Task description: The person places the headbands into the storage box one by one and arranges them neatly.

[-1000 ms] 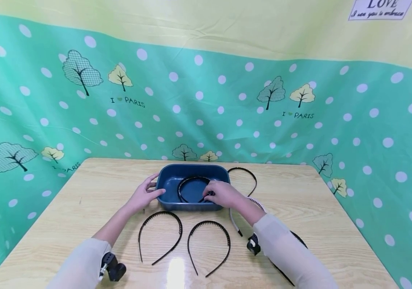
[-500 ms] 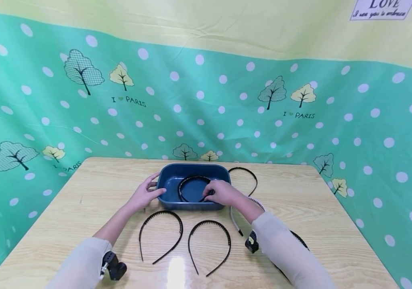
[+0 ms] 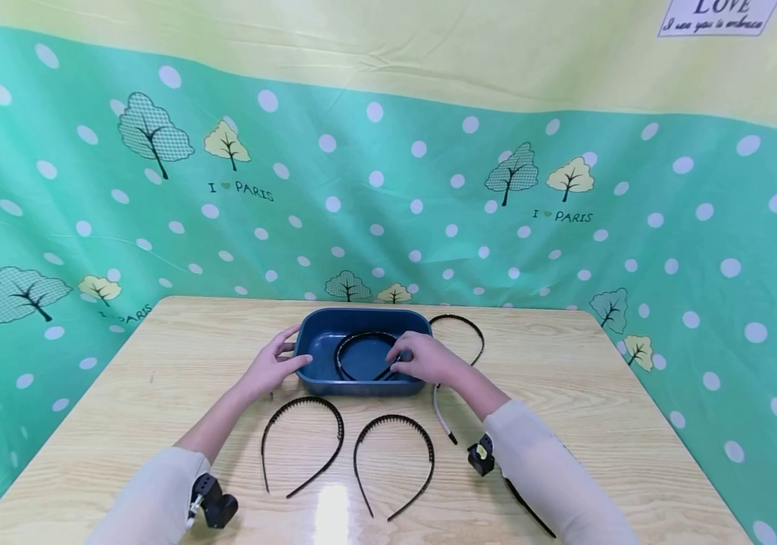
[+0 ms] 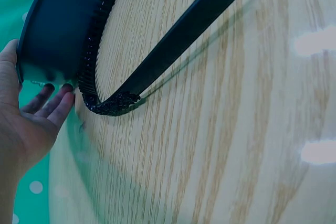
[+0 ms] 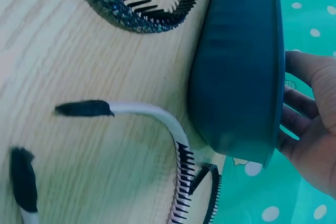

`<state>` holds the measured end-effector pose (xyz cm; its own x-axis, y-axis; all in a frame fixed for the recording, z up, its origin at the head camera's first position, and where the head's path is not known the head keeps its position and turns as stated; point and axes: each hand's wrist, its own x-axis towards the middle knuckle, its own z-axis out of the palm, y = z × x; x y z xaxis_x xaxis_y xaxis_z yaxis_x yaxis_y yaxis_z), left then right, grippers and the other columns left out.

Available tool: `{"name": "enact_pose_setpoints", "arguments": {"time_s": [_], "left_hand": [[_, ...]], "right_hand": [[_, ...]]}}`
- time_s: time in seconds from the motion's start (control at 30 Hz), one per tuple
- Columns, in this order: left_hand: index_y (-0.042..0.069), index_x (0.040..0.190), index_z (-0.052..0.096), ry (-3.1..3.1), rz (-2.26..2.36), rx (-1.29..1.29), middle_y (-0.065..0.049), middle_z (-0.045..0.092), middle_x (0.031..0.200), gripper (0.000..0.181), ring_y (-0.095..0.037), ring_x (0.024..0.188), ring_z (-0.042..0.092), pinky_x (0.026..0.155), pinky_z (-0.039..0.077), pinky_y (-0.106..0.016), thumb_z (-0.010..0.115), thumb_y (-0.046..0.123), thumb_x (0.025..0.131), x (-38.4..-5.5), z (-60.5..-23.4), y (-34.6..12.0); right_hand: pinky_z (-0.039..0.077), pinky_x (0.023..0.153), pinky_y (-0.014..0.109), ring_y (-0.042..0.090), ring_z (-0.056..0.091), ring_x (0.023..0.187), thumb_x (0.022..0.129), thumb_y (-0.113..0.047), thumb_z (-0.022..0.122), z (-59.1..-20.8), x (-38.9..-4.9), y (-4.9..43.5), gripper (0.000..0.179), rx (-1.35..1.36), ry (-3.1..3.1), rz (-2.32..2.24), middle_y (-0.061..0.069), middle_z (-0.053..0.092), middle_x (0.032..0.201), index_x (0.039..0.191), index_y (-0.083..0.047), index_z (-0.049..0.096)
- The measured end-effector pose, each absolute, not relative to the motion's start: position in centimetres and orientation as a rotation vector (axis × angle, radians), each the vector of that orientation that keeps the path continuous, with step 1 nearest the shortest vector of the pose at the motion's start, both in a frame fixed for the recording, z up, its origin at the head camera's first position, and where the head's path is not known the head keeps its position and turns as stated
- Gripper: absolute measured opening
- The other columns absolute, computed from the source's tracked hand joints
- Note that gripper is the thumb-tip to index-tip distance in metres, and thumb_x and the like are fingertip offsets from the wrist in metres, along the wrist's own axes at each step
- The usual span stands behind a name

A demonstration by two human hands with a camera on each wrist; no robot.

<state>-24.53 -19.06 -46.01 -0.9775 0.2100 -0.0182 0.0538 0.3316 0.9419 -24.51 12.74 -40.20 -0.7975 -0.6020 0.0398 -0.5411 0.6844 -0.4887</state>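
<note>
A dark blue plastic box (image 3: 361,388) sits near the back of the table, with a black headband (image 3: 338,356) lying inside. My left hand (image 3: 273,368) grips the box's left end, thumb over the rim and fingers outside, also seen on the box wall (image 4: 58,30) in the left wrist view. Over the box's right side, my right hand (image 3: 422,357) has thumb and forefinger parted, fingertips close to the headband's end. In the right wrist view, this hand (image 5: 315,114) is partly hidden behind the box (image 5: 236,72).
Two black toothed headbands lie in front, one left (image 3: 342,431) and one right (image 3: 432,454). A white headband (image 3: 440,412) and another black headband (image 3: 480,333) lie right of the box. Beneath the right forearm, one more black headband (image 3: 530,509) is mostly covered.
My right hand has parted its thumb and forefinger from the headband's end and lifted slightly. The headband stays in the box, and the left hand has kept its place.
</note>
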Motion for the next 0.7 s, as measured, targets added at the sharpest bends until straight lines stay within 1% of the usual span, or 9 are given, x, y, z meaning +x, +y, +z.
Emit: {"name": "enact_pose_setpoints", "arguments": {"time_s": [0.23,0.33,0.47,0.57,0.7], "left_hand": [[0.014,0.148,0.024,2.446,1.726,0.24,-0.03,0.046,0.135,0.074,-0.04,0.118,0.053,0.091,0.051,-0.042,0.065,0.027,0.088,-24.5,-46.1,-19.0],[0.014,0.148,0.025,2.443,1.739,0.245,-0.029,0.046,0.134,0.074,-0.04,0.117,0.053,0.091,0.051,-0.042,0.065,0.027,0.088,-24.4,-46.1,-18.9],[0.014,0.148,0.025,2.444,1.749,0.243,-0.029,0.047,0.134,0.073,-0.04,0.115,0.055,0.09,0.052,-0.042,0.065,0.026,0.088,-24.4,-46.0,-18.9],[0.014,0.148,0.025,2.448,1.746,0.246,-0.029,0.047,0.133,0.073,-0.04,0.115,0.054,0.091,0.051,-0.042,0.065,0.026,0.088,-24.5,-46.0,-18.9],[0.014,0.148,0.026,2.454,1.74,0.242,-0.029,0.047,0.133,0.074,-0.04,0.117,0.053,0.091,0.051,-0.042,0.066,0.028,0.088,-24.5,-46.1,-18.9]], "right_hand": [[0.05,0.074,0.027,0.012,0.058,0.083,0.089,-0.022,0.065,-39.6,-24.8,13.6,0.019,-0.841,2.802,-0.768,0.004,0.059,0.109,0.104,-0.011,0.07],[0.049,0.069,0.025,0.01,0.057,0.078,0.089,-0.022,0.065,-39.4,-25.1,14.1,0.02,-0.821,2.823,-0.801,0.004,0.06,0.107,0.104,-0.011,0.07],[0.047,0.061,0.024,0.01,0.054,0.07,0.088,-0.022,0.066,-38.9,-25.2,14.6,0.023,-0.763,2.818,-0.873,0.009,0.061,0.109,0.106,-0.008,0.069],[0.047,0.061,0.025,0.012,0.056,0.072,0.089,-0.023,0.065,-38.3,-25.1,15.0,0.025,-0.694,2.804,-0.912,0.011,0.061,0.113,0.109,-0.008,0.068],[0.049,0.065,0.027,0.014,0.058,0.081,0.089,-0.025,0.064,-37.9,-25.1,15.6,0.027,-0.641,2.825,-0.909,0.009,0.061,0.116,0.112,-0.009,0.067]]}}
